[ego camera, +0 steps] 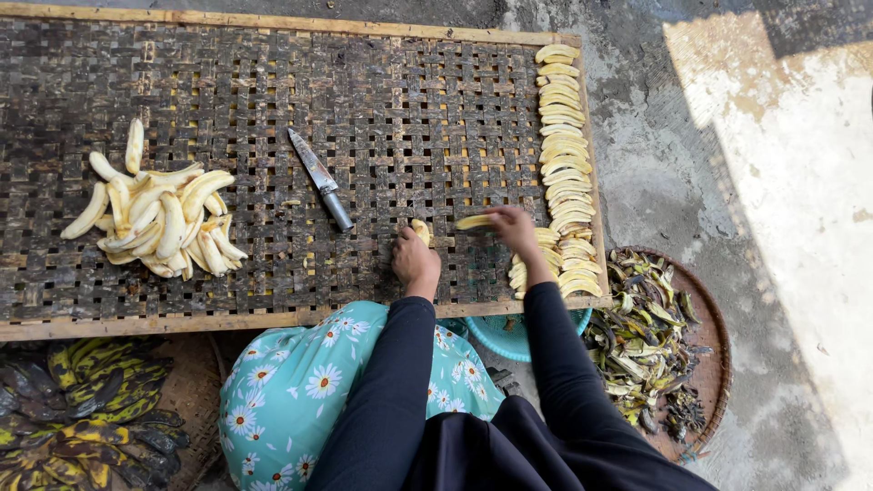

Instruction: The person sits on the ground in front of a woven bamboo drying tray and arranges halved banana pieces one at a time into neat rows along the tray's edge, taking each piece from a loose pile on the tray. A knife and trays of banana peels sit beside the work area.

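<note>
My left hand (416, 262) rests on a woven bamboo tray (273, 73) and is closed on a piece of peeled banana (421, 230). My right hand (512, 227) pinches a thin banana slice (473, 221) just above the tray, beside the near end of a long row of banana slices (564, 155) along the tray's right edge. A knife (320, 177) lies on the tray, up and to the left of my hands. A pile of peeled bananas (159, 218) sits at the tray's left.
A round basket of banana peels (714, 364) stands on the concrete floor at the right. Dark unpeeled bananas (82, 409) lie at the bottom left. A teal bowl (496, 335) shows under the tray's near edge, next to a floral cloth (291, 391).
</note>
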`<state>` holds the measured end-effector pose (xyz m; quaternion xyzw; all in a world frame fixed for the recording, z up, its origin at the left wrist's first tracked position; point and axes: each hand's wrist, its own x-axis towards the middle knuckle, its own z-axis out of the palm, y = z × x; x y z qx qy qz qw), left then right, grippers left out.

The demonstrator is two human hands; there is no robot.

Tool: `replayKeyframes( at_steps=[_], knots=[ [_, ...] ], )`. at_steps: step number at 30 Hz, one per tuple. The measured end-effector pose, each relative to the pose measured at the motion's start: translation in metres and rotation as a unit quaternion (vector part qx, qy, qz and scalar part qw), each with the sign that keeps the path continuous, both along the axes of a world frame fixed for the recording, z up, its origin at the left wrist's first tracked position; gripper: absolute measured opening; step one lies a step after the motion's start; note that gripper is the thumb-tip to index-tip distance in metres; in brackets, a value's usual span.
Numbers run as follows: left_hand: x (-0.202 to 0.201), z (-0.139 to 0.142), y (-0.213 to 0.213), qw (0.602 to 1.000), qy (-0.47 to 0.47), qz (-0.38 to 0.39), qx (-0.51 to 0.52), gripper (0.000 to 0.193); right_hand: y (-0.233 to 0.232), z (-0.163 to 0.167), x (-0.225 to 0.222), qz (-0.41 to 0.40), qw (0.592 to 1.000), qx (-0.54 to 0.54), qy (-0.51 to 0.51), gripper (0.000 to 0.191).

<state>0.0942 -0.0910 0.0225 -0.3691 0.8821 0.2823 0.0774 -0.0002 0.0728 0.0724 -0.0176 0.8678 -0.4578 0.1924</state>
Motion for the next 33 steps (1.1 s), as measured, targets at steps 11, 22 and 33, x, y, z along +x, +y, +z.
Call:
replayKeyframes(
  at_steps=[11, 22, 33],
  knots=[
    [-0.026, 0.008, 0.02, 0.802, 0.251, 0.06, 0.539, 0.043, 0.043, 0.019, -0.01, 0.017, 0.967, 0.165, 0.194, 0.03],
    [-0.025, -0.001, 0.026, 0.816, 0.206, 0.133, 0.524, 0.043, 0.019, 0.01, -0.009, 0.017, 0.986, -0.165, -0.026, 0.029],
    [-0.029, 0.004, 0.033, 0.851, 0.157, 0.035, 0.5, 0.031, 0.04, 0.035, -0.04, 0.097, 0.88, 0.301, 0.355, 0.01]
  ],
)
